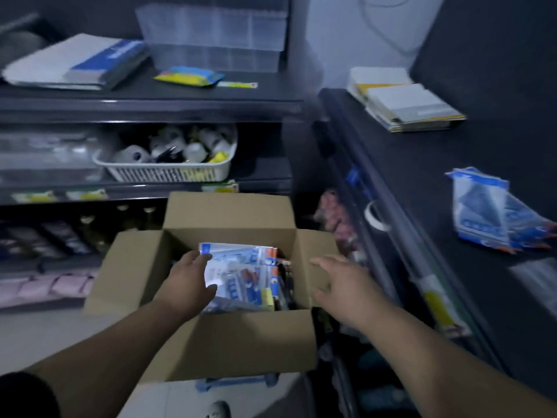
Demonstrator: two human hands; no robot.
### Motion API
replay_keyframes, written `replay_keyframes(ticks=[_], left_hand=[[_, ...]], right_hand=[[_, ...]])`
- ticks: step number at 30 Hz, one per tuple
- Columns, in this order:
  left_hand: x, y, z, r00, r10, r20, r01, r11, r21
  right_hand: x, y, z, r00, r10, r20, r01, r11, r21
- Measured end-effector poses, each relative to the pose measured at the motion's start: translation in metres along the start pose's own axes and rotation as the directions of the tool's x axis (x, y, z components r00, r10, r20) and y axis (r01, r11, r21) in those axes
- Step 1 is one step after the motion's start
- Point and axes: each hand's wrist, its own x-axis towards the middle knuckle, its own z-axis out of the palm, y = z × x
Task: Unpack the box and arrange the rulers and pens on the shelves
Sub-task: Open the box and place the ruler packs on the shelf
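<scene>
Cardboard box [229,342], brown, four flaps folded out, standing on the floor at 6 o'clock of the view.

Contents: stationery packets [241,276], clear sleeves with blue, white and orange card, stacked flat inside. The print is too blurred to read.

Left hand [190,285]: at 9 o'clock of the stack, fingers curled over the top packet's far corner, thumb on its near edge, gripping it.

Right hand [340,285]: at 3 o'clock of the stack, over the right flap, fingers spread and holding nothing.

Loose packets [488,212]: same blue-and-white kind, fanned on the dark right-hand shelf [452,164] at 3 o'clock.

Booklets [404,101]: yellow and white, at 1 o'clock, lettering illegible.

White basket [168,173]: slatted, at 11 o'clock on the middle shelf, holding small white items.

Books [78,61]: blue-and-white covers, at 10 o'clock on the upper shelf; a yellow-and-blue packet [190,75] lies near them. No brand legible.
</scene>
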Motion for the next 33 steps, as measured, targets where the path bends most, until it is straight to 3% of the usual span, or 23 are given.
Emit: replay_keyframes(ticks=[8,14,21,26,30,33], left_hand=[[0.03,-0.08,0.008,0.991,0.051,0.124,-0.046,0.998,-0.036],[0.067,-0.075,0.025,0.935,0.196,0.297,-0.184,0.981,-0.065],[0.09,-0.061,0.05,0.886,0.224,0.406,-0.23,0.973,-0.033],[0.091,-0.062,0.052,0.862,0.198,0.466,-0.2,0.979,-0.047],[0.089,-0.059,0.045,0.855,0.16,0.493,-0.206,0.978,0.04],[0.087,-0.061,0.038,0.877,0.126,0.464,-0.186,0.979,0.086]], right_hand=[[0.084,-0.046,0.092,0.977,0.044,0.21,-0.043,0.999,-0.006],[0.119,-0.051,0.116,0.952,0.14,0.273,-0.14,0.99,-0.018],[0.131,-0.044,0.14,0.902,0.218,0.373,-0.277,0.954,0.112],[0.141,-0.048,0.15,0.937,0.08,0.339,-0.128,0.985,0.12],[0.148,-0.043,0.144,0.945,0.026,0.325,-0.142,0.929,0.341],[0.156,-0.039,0.137,0.959,0.097,0.266,-0.23,0.814,0.533]])
